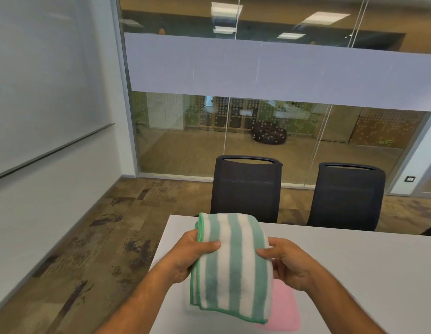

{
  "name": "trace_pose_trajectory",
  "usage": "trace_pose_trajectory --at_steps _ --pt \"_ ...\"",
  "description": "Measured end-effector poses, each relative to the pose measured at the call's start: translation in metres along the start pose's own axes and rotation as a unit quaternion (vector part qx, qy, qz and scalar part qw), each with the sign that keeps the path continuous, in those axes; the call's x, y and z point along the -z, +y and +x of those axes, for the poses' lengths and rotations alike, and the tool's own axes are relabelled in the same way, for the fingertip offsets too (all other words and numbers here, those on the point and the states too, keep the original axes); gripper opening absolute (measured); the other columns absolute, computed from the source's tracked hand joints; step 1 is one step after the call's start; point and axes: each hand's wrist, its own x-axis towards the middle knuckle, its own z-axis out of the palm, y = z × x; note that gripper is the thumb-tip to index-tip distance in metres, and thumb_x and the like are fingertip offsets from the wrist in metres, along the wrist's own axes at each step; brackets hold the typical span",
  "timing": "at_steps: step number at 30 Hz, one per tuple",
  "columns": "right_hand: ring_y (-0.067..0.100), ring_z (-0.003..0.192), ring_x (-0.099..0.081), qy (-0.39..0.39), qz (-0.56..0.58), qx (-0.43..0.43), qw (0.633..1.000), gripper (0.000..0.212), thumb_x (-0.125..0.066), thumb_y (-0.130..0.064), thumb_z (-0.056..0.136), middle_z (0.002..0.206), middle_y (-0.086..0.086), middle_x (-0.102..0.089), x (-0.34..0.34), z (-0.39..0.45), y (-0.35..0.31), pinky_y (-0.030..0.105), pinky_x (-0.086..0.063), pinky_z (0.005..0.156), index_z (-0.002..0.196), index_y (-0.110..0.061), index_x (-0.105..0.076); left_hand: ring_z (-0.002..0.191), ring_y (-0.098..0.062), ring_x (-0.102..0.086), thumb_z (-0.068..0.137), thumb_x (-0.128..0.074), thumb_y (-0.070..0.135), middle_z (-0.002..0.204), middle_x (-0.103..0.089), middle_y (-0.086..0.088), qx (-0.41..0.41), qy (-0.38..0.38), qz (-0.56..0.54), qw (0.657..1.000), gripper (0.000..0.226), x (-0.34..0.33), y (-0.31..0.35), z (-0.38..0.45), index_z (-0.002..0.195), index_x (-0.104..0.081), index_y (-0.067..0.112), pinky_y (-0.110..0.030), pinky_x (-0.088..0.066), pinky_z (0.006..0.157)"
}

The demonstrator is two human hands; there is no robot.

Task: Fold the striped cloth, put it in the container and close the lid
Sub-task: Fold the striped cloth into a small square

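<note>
The green-and-white striped cloth [231, 266] is folded into a thick pad and held up above the white table [354, 261]. My left hand [190, 256] grips its left edge, thumb lying across the top. My right hand [289, 263] holds the right edge, thumb on top as well. Beneath the cloth a pink container or lid [284, 309] lies on the table, mostly hidden by the cloth; I cannot tell which of the two it is.
Two dark office chairs [245, 189] [345, 196] stand behind the table's far edge. A glass partition runs behind them. A whiteboard [41, 80] covers the left wall. Patterned brown carpet lies left of the table.
</note>
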Motion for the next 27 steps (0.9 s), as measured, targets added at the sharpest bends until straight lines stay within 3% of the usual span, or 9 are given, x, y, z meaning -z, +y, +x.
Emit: trace_pose_trajectory --at_steps 3,6,9,11,15,19,23,27 --pt "0.037 0.1 -0.073 0.024 -0.014 0.047 0.998 0.03 -0.061 0.009 0.087 0.109 0.018 -0.076 0.004 0.0 -0.002 0.048 -0.062 0.083 0.111 -0.006 -0.073 0.103 -0.031 -0.073 0.085 -0.071 -0.005 0.112 -0.076 -0.015 -0.052 0.003 0.032 0.998 0.031 0.002 0.004 0.001 0.11 -0.073 0.012 -0.037 -0.061 0.08" --pt "0.034 0.092 -0.073 0.05 -0.029 0.088 0.994 0.034 -0.056 0.016 0.084 0.103 0.017 -0.077 0.003 0.001 -0.004 0.045 -0.062 0.079 0.102 -0.004 -0.076 0.099 -0.021 -0.074 0.088 -0.067 -0.008 0.103 -0.079 -0.004 -0.127 0.004 0.104 0.986 0.036 -0.001 0.015 -0.004 0.096 -0.08 0.025 -0.029 -0.061 0.077" --pt "0.031 0.085 -0.07 0.052 -0.024 0.122 0.991 0.025 -0.056 0.012 0.084 0.101 0.016 -0.076 0.003 0.001 -0.01 0.039 -0.059 0.071 0.09 0.001 -0.077 0.112 -0.012 -0.068 0.086 -0.067 -0.012 0.117 -0.074 0.0 -0.233 -0.034 0.229 0.945 0.048 -0.003 0.021 -0.007 0.101 -0.079 0.031 -0.026 -0.057 0.09" --pt "0.032 0.085 -0.07 0.051 -0.01 0.123 0.991 0.031 -0.052 0.017 0.081 0.104 0.013 -0.076 0.006 0.002 -0.013 0.038 -0.059 0.065 0.074 -0.002 -0.076 0.121 -0.011 -0.062 0.083 -0.069 -0.014 0.126 -0.068 0.0 -0.267 -0.029 0.255 0.929 0.051 -0.002 0.024 -0.007 0.095 -0.081 0.034 -0.025 -0.054 0.095" --pt "0.034 0.092 -0.063 0.051 -0.059 0.117 0.99 0.04 -0.048 0.015 0.086 0.101 0.012 -0.068 0.012 0.003 -0.016 0.044 -0.059 0.068 0.069 -0.01 -0.074 0.124 -0.01 -0.056 0.083 -0.072 -0.01 0.131 -0.063 0.004 -0.285 -0.033 0.287 0.914 0.048 0.002 0.03 -0.006 0.097 -0.08 0.035 -0.028 -0.057 0.093" --pt "0.034 0.1 -0.067 0.038 -0.088 0.141 0.985 0.026 -0.06 0.007 0.088 0.107 0.009 -0.071 0.016 0.002 -0.022 0.048 -0.063 0.072 0.08 -0.009 -0.078 0.119 -0.019 -0.062 0.085 -0.073 -0.005 0.125 -0.069 0.007 -0.269 -0.012 0.284 0.92 0.053 0.005 0.029 -0.004 0.118 -0.071 0.036 -0.033 -0.06 0.09" --pt "0.026 0.096 -0.074 0.048 -0.098 0.221 0.969 0.022 -0.065 -0.002 0.089 0.103 0.004 -0.077 0.015 -0.001 -0.026 0.047 -0.063 0.079 0.097 -0.016 -0.08 0.112 -0.02 -0.068 0.085 -0.073 -0.006 0.115 -0.075 0.009 -0.272 0.023 0.264 0.925 0.053 0.006 0.03 -0.002 0.108 -0.076 0.042 -0.042 -0.061 0.088" --pt "0.025 0.099 -0.073 0.013 -0.065 0.221 0.973 0.031 -0.057 0.009 0.091 0.105 0.003 -0.077 0.018 -0.002 -0.029 0.045 -0.064 0.077 0.079 -0.01 -0.078 0.114 -0.026 -0.068 0.084 -0.067 -0.015 0.117 -0.075 -0.003 -0.315 -0.001 0.239 0.918 0.05 0.008 0.034 -0.003 0.107 -0.078 0.028 -0.044 -0.06 0.091"
